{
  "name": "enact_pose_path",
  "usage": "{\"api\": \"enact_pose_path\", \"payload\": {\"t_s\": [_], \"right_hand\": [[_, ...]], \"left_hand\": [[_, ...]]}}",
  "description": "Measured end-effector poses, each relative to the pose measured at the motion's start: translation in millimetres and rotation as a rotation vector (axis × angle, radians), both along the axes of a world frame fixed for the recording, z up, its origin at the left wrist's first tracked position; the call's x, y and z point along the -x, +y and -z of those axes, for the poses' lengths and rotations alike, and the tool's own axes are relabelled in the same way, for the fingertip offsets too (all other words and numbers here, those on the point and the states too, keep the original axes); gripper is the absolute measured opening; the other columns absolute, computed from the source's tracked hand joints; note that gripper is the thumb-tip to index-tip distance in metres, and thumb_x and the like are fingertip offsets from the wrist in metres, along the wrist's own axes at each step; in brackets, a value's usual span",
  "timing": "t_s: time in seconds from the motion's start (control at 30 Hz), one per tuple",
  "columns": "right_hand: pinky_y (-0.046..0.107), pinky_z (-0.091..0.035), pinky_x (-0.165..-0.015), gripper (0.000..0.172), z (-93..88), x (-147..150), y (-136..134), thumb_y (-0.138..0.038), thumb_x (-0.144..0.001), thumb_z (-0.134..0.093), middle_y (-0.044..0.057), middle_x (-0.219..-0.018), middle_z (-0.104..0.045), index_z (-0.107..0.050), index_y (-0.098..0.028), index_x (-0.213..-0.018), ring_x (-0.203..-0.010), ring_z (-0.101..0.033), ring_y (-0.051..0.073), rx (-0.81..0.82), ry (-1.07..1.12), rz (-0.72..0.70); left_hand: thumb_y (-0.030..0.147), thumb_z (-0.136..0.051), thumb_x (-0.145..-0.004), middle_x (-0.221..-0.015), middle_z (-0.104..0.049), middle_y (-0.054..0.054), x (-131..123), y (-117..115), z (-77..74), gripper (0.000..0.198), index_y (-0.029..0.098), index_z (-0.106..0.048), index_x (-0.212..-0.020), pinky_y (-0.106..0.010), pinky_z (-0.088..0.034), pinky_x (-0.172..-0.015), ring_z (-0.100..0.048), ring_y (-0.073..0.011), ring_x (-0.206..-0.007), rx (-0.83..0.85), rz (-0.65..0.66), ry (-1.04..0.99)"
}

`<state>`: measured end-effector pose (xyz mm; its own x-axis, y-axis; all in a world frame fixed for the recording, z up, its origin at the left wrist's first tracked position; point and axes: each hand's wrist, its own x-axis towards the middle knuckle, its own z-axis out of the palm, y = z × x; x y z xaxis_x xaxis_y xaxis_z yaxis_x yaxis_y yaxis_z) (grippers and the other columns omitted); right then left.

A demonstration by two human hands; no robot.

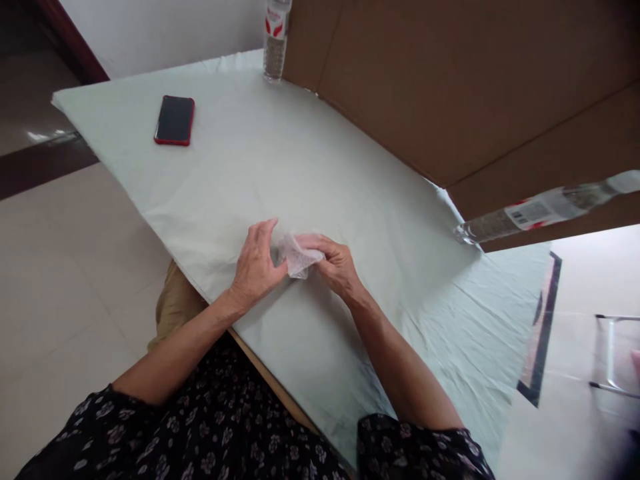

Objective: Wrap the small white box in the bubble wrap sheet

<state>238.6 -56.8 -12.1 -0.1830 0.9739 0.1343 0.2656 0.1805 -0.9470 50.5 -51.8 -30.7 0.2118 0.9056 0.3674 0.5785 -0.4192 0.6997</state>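
A small crumpled piece of bubble wrap (pixel 299 256), whitish and see-through, is held just above the cloth-covered table. Its right side is pinched between the thumb and fingers of my right hand (pixel 336 264). On the other side, my left hand (pixel 257 260) has its fingers raised and apart from its thumb. The left thumb tip meets the edge of the wrap, while the left fingers stay clear of it. Whether anything is wrapped inside cannot be made out.
A pale green cloth (pixel 240 167) covers the table. A phone in a red case (pixel 175 121) lies at the far left. Behind stands a large brown cardboard panel (pixel 450 87), with one water bottle (pixel 275 43) at its left end and another bottle (pixel 535 212) at its right.
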Motion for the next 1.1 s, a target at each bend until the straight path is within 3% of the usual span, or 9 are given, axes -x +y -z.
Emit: {"api": "enact_pose_path", "payload": {"t_s": [0.17, 0.3, 0.4, 0.53, 0.63, 0.73, 0.87, 0.97, 1.1], "right_hand": [[0.048, -0.044, -0.112, 0.026, -0.7, -4, -19, -0.040, -0.096, -0.054, 0.005, -0.123, -0.075, -0.078, -0.031, -0.104, -0.122, -0.066, 0.023, -0.085, -0.177, -0.019], [0.050, -0.040, -0.116, 0.037, 6.7, -10, -30, -0.041, -0.092, -0.063, 0.009, -0.136, -0.069, -0.069, -0.028, -0.127, -0.136, -0.058, 0.026, -0.273, -0.307, -0.084], [0.051, -0.040, -0.115, 0.050, 17.8, -12, -35, -0.040, -0.089, -0.067, 0.011, -0.146, -0.062, -0.061, -0.026, -0.137, -0.143, -0.050, 0.028, -0.345, -0.477, -0.105], [0.047, -0.046, -0.109, 0.042, 31.4, -9, -32, -0.022, -0.093, -0.054, 0.011, -0.144, -0.063, -0.062, -0.026, -0.134, -0.137, -0.056, 0.025, -0.410, -0.538, -0.050], [0.044, -0.047, -0.106, 0.037, 31.9, -6, -26, -0.028, -0.094, -0.058, 0.012, -0.138, -0.067, -0.065, -0.026, -0.130, -0.129, -0.062, 0.025, -0.379, -0.374, -0.008], [0.039, -0.052, -0.096, 0.039, 23.5, -3, -23, -0.045, -0.091, -0.065, 0.009, -0.121, -0.074, -0.067, -0.024, -0.124, -0.111, -0.068, 0.025, -0.118, -0.106, 0.022], [0.033, -0.051, -0.081, 0.038, 12.6, 1, -24, -0.053, -0.095, -0.055, 0.004, -0.096, -0.073, -0.072, -0.021, -0.105, -0.089, -0.066, 0.021, 0.174, -0.002, 0.056], [0.032, -0.046, -0.076, 0.036, 12.5, 4, -22, -0.051, -0.094, -0.054, 0.003, -0.081, -0.067, -0.071, -0.020, -0.086, -0.082, -0.059, 0.020, 0.136, -0.146, 0.155], [0.030, -0.044, -0.070, 0.037, 17.2, 4, -18, -0.051, -0.094, -0.052, 0.002, -0.077, -0.063, -0.068, -0.020, -0.082, -0.075, -0.055, 0.018, 0.153, -0.101, 0.206]], "left_hand": [[0.015, -0.066, -0.084, -0.152, -0.045, -0.018, 7, 7, -4.4, 0.030, 0.020, -0.060, -0.113, -0.046, -0.051, -0.103, -0.053, -0.0301, -0.134, 0.110, 0.212, 0.011], [0.005, -0.059, -0.076, -0.134, -0.063, -0.014, 11, 11, -9.4, 0.022, 0.020, -0.057, -0.092, -0.046, -0.049, -0.105, -0.058, -0.0279, -0.131, 0.126, 0.294, 0.004], [0.005, -0.055, -0.073, -0.128, -0.068, -0.013, 22, 14, -10.4, 0.029, 0.020, -0.060, -0.098, -0.047, -0.047, -0.108, -0.062, -0.0262, -0.127, 0.113, 0.411, 0.005], [0.013, -0.059, -0.074, -0.145, -0.059, -0.015, 35, 16, -11.7, 0.046, 0.019, -0.058, -0.120, -0.045, -0.044, -0.114, -0.055, -0.0269, -0.136, 0.141, 0.583, 0.030], [0.017, -0.057, -0.079, -0.138, -0.063, -0.014, 34, 19, -15.9, 0.042, 0.018, -0.059, -0.121, -0.040, -0.048, -0.107, -0.059, -0.0247, -0.128, 0.144, 0.549, -0.009], [0.026, -0.058, -0.084, -0.104, -0.072, -0.006, 27, 22, -22.9, 0.028, 0.017, -0.064, -0.110, -0.029, -0.053, -0.080, -0.066, -0.0176, -0.090, 0.260, 0.438, -0.048], [0.043, -0.059, -0.088, -0.067, -0.056, 0.003, 18, 23, -25.4, 0.027, 0.018, -0.063, -0.081, -0.025, -0.039, -0.058, -0.049, -0.0119, -0.061, 0.374, 0.360, 0.032], [0.046, -0.057, -0.088, -0.067, -0.054, 0.001, 14, 22, -20.5, 0.033, 0.017, -0.058, -0.070, -0.027, -0.037, -0.060, -0.046, -0.0128, -0.062, 0.293, 0.303, 0.064], [0.048, -0.062, -0.086, -0.098, -0.069, -0.007, 12, 20, -16.4, 0.037, 0.016, -0.068, -0.102, -0.032, -0.049, -0.077, -0.061, -0.0192, -0.085, 0.368, 0.347, -0.116]]}}
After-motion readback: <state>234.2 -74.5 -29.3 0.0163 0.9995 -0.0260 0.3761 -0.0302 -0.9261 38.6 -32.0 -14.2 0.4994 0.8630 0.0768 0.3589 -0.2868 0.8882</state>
